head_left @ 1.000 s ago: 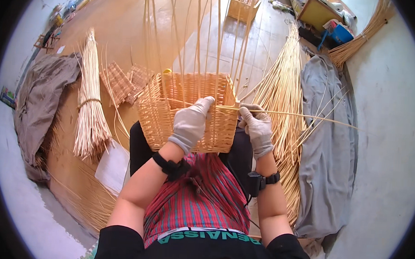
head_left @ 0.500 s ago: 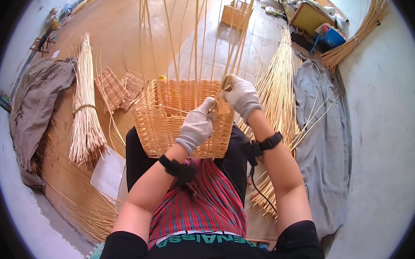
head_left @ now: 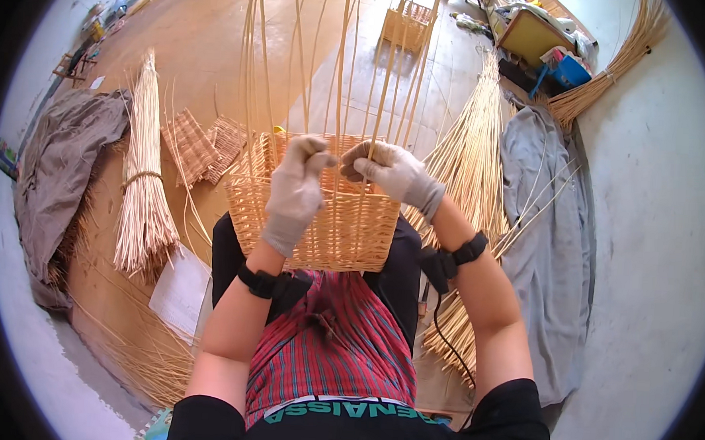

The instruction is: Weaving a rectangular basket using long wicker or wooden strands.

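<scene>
A light-brown wicker basket [head_left: 336, 235] rests on my lap, its woven sides up and tall upright rods [head_left: 342, 68] rising from its rim. My left hand [head_left: 294, 195], in a pale work glove, is closed at the near rim; what its fingers hold is hidden. Just to its right, my right hand [head_left: 399, 175], gloved too, has its fingers closed round one upright wicker rod [head_left: 385, 78] at the same rim. The fingertips of both hands point toward each other, a small gap apart.
Bundles of straw-coloured rods lie on the left [head_left: 141, 185] and right [head_left: 471, 154]. Woven panels [head_left: 189, 144] and a white sheet [head_left: 180, 293] are on the floor at left. A smaller basket [head_left: 405, 27] stands ahead. Grey cloth [head_left: 538, 254] covers something at right.
My left hand has moved left and up along the near rim, away from the right corner. My right hand has come left and slightly down from that corner.
</scene>
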Demonstrator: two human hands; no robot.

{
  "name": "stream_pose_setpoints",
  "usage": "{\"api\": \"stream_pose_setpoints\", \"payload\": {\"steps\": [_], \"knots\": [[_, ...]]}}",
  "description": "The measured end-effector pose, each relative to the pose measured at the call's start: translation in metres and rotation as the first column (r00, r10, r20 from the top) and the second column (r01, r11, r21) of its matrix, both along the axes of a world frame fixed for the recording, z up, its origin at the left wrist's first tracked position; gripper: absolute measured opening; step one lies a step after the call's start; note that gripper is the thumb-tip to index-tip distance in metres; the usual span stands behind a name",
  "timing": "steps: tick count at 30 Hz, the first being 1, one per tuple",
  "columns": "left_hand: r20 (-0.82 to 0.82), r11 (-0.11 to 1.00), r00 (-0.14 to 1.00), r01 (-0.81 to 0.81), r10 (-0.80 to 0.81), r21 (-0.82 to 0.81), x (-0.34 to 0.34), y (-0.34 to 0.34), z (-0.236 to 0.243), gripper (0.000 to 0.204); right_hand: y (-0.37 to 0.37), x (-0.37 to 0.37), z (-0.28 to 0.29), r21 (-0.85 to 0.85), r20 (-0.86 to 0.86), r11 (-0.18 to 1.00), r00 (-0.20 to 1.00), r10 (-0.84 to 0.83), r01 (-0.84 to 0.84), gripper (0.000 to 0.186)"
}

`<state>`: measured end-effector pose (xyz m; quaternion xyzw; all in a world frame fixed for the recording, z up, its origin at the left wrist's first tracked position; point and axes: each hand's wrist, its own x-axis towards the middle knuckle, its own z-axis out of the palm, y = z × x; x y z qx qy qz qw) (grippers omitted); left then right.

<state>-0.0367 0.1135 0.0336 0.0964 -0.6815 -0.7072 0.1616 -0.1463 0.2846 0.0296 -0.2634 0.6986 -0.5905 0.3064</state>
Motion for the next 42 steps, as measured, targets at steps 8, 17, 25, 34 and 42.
{"api": "stream_pose_setpoints", "payload": {"steps": [8, 17, 25, 34, 42], "knots": [[0.097, 0.984, 0.994, 0.040, -0.058, 0.175, 0.031, -0.028, -0.047, 0.012, -0.029, 0.071, -0.010, -0.095, -0.511, 0.834, 0.692, -0.509, 0.543, 0.038], [0.118, 0.506, 0.991, 0.072, 0.059, -0.860, -0.002, -0.026, -0.010, 0.024, -0.060, 0.066, -0.051, 0.324, -0.221, 0.855, 0.911, -0.348, 0.405, 0.053], [0.258, 0.415, 0.966, 0.229, 0.013, -0.881, -0.029, -0.023, -0.002, 0.040, -0.075, 0.084, -0.031, 0.425, -0.485, 0.720, 0.810, -0.331, 0.549, 0.062], [0.403, 0.885, 0.878, 0.383, -0.259, -0.265, -0.043, -0.026, -0.013, 0.030, -0.065, 0.047, 0.007, 0.709, -0.529, 0.634, 0.827, 0.189, 0.309, 0.073], [0.454, 0.889, 0.834, 0.426, -0.314, -0.166, -0.028, -0.031, 0.000, 0.021, -0.026, 0.045, 0.001, -0.420, -0.206, 0.784, 0.794, -0.573, 0.457, 0.059]]}}
